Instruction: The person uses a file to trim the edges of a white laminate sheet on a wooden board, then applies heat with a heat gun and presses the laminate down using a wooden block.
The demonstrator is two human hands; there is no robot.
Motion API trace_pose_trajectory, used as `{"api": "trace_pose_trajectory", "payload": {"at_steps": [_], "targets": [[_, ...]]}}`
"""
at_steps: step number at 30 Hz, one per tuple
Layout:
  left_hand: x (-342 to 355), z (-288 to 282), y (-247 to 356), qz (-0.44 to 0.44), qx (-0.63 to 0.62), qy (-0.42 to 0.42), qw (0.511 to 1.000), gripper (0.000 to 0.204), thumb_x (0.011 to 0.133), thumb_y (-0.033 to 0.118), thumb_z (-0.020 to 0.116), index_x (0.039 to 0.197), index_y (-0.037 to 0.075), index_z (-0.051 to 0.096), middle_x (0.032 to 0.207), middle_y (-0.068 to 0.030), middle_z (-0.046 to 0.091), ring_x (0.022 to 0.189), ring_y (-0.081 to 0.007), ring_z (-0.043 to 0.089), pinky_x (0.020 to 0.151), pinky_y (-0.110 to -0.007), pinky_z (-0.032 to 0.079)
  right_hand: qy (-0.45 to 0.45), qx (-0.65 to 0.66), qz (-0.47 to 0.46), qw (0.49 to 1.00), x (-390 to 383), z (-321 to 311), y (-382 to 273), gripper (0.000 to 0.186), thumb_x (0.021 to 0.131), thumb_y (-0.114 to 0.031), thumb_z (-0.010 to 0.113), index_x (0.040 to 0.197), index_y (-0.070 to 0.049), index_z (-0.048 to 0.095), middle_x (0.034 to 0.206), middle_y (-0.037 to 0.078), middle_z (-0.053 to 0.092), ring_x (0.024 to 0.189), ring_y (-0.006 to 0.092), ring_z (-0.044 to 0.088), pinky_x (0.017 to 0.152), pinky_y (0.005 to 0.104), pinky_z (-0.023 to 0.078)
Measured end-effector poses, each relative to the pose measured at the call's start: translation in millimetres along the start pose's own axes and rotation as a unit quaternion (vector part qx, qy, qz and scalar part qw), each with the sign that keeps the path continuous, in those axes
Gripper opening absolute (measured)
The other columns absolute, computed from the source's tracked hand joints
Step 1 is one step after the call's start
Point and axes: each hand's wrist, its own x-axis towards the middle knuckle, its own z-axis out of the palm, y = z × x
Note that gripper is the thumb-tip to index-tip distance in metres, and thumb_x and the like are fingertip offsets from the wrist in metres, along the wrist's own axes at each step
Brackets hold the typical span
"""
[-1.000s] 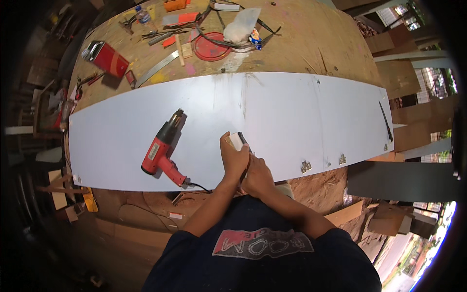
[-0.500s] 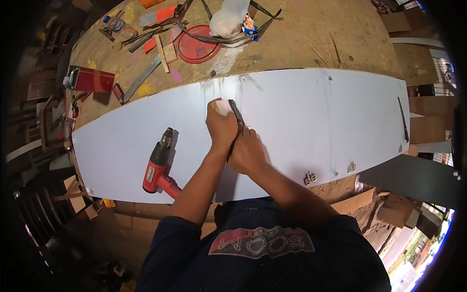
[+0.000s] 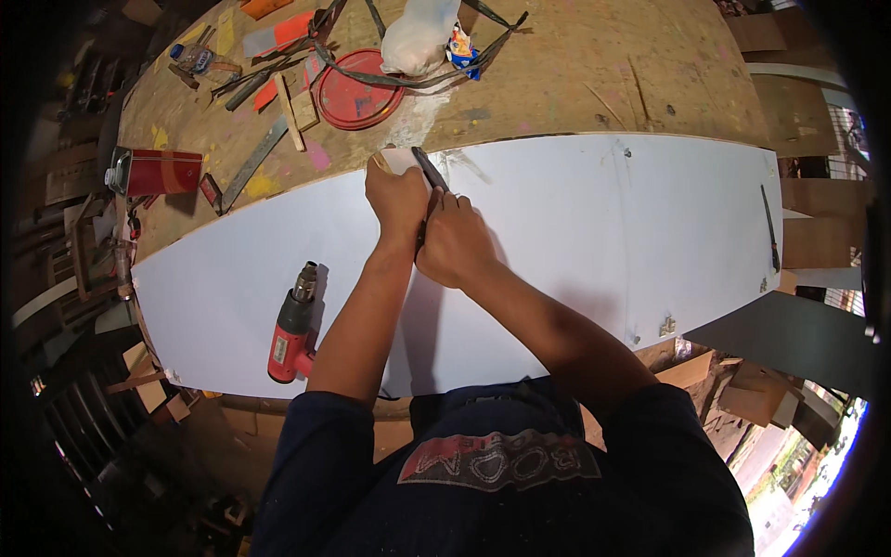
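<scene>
A long white panel (image 3: 548, 223) lies across the workbench, with my hands close together over its far edge. My left hand (image 3: 399, 206) is closed round a small white-faced block (image 3: 401, 161) with a wooden edge. Along that block's right side runs a dark, narrow bar-like thing (image 3: 429, 167), whose kind I cannot make out. My right hand (image 3: 457, 243) is closed on the near part of this dark bar, its fingers hiding that end. To the left of my left forearm, a red and black heat gun (image 3: 293, 325) rests on the panel, its handle partly covered by the arm.
Beyond the panel on the wooden bench (image 3: 557, 65) are a red round lid (image 3: 360, 97), a plastic bag (image 3: 418, 42), a red can (image 3: 158, 172) and a small bottle (image 3: 200, 60). A metal hinge (image 3: 667, 325) and a dark thin strip (image 3: 769, 227) are on the panel's right part.
Both hands have moved forward together, with the block and dark bar, toward the panel's far edge. My right forearm now covers a hinge seen before. The view has shifted slightly.
</scene>
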Motion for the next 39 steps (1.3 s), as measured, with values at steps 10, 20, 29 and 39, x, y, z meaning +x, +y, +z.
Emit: {"api": "trace_pose_trajectory", "payload": {"at_steps": [10,20,29,39], "targets": [[37,9,-12,-0.009,-0.091,0.069,0.993,0.039,0.080,0.004,0.075,0.116,-0.007,0.065,0.111,-0.0255,0.076,0.098,-0.0391,0.075,0.090,-0.046,0.058,-0.022,-0.084,-0.037,0.996,39,-12,7,0.066,0.088,-0.021,0.065,0.137,0.023,0.058,0.130,0.033,0.068,0.122,0.0426,0.064,0.098,0.0455,0.059],[-119,-64,-86,0.024,-0.014,0.038,0.999,0.055,0.086,-0.004,0.075,0.138,-0.003,0.057,0.124,-0.0185,0.068,0.111,-0.0295,0.070,0.099,-0.041,0.058,-0.029,-0.055,-0.019,0.998,-129,54,-15,0.081,0.090,-0.025,0.067,0.153,0.020,0.045,0.148,0.041,0.056,0.133,0.0470,0.060,0.102,0.0577,0.057],[-117,-36,-65,-0.021,-0.076,0.065,0.995,0.050,0.091,0.000,0.076,0.136,-0.004,0.054,0.124,-0.0179,0.068,0.109,-0.0279,0.069,0.098,-0.040,0.056,0.025,-0.185,-0.072,0.980,-112,35,10,0.077,0.089,-0.026,0.061,0.148,0.022,0.050,0.143,0.043,0.059,0.129,0.0486,0.061,0.089,0.0539,0.062],[-57,36,-10,-0.056,-0.094,0.078,0.991,0.046,0.094,0.001,0.071,0.134,-0.004,0.051,0.127,-0.0202,0.065,0.114,-0.0297,0.065,0.105,-0.043,0.052,-0.001,-0.176,-0.101,0.979,-27,-19,63,0.074,0.089,-0.025,0.062,0.145,0.021,0.053,0.141,0.041,0.060,0.123,0.0450,0.063,0.087,0.0527,0.063]]}}
